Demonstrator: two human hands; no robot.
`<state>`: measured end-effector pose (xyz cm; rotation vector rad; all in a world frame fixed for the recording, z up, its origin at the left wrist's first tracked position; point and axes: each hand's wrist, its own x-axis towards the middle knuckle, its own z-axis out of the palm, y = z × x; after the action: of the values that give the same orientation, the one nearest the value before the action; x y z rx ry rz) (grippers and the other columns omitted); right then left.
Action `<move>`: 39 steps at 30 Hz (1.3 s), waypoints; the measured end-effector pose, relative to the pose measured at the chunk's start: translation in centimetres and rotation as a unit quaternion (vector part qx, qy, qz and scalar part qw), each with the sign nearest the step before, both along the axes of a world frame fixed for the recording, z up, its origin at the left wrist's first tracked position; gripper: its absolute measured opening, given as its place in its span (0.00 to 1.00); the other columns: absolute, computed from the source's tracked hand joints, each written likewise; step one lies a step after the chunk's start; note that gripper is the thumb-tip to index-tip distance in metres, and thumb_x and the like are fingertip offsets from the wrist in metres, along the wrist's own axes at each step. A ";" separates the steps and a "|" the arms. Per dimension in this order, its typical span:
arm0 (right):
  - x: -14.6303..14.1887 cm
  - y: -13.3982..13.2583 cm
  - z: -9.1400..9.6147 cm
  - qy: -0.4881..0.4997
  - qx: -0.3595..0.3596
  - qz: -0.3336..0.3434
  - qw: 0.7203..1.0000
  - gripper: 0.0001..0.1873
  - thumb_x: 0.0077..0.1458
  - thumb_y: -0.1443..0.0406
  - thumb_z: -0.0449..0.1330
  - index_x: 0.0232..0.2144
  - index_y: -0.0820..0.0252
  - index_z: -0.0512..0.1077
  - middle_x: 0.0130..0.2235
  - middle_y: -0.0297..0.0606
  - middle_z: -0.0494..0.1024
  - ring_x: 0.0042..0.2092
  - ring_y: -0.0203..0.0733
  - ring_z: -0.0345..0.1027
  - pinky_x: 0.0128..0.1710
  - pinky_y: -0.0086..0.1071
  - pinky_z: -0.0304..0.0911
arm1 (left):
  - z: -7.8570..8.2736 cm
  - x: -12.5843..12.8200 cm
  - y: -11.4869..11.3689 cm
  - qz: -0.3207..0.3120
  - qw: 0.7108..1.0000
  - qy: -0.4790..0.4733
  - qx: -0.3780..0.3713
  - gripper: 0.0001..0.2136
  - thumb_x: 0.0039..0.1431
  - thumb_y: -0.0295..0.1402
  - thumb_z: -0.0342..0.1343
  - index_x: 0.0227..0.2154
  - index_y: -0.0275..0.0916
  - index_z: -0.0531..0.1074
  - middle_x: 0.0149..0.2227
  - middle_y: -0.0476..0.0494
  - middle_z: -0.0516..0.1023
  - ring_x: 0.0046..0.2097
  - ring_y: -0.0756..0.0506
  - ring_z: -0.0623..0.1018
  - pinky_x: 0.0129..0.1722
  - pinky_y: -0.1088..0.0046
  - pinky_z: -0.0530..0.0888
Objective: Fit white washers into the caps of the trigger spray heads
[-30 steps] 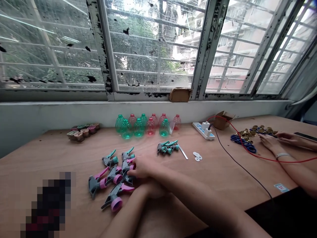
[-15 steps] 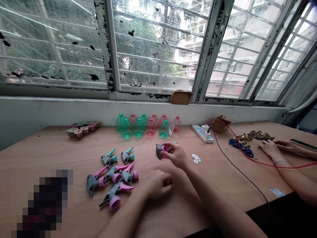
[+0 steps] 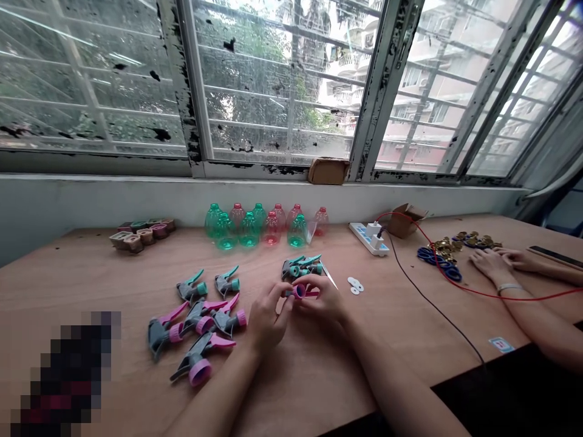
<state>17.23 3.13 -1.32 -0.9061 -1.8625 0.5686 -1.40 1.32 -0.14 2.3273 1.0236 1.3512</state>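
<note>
The left hand (image 3: 269, 317) and right hand (image 3: 324, 297) are together, both pinching a pink spray head (image 3: 299, 292) just in front of the teal spray heads (image 3: 300, 267). A loose grip on this small plastic piece could drop it among them, scattering the pile.

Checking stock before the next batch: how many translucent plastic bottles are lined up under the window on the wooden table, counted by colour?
Green translucent plastic bottles: 5
Pink translucent plastic bottles: 5
Total: 10
</note>
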 end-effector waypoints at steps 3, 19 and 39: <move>0.3 0.1 0.0 -0.009 0.011 0.005 1.000 0.17 0.47 0.64 0.65 0.42 0.57 0.75 0.40 0.38 0.78 0.39 0.39 0.73 0.35 0.30 0.72 | -0.2 0.1 0.5 0.020 0.999 0.003 -0.024 0.09 0.58 0.27 0.48 0.41 0.40 0.69 0.38 0.45 0.72 0.41 0.45 0.72 0.41 0.68 0.70; 0.2 0.8 -0.8 -0.006 -0.041 -0.011 0.999 0.27 0.45 0.64 0.66 0.50 0.54 0.69 0.41 0.36 0.76 0.31 0.35 0.71 0.31 0.29 0.70 | -0.3 0.4 1.0 -0.034 0.983 0.012 -0.182 0.15 0.56 0.30 0.51 0.46 0.40 0.69 0.34 0.47 0.77 0.33 0.48 0.75 0.33 0.74 0.69; 2.1 1.7 -1.6 -0.189 -0.036 -0.044 0.980 0.09 0.50 0.72 0.61 0.35 0.57 0.77 0.31 0.34 0.77 0.31 0.36 0.67 0.30 0.27 0.61 | -0.4 0.2 1.7 -0.032 0.975 0.016 -0.221 0.13 0.53 0.30 0.49 0.39 0.37 0.75 0.33 0.47 0.78 0.33 0.46 0.74 0.34 0.74 0.69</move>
<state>19.36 4.85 -2.94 -1.2035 -2.1357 0.4326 -1.19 2.99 -0.51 2.0326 1.1150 0.9459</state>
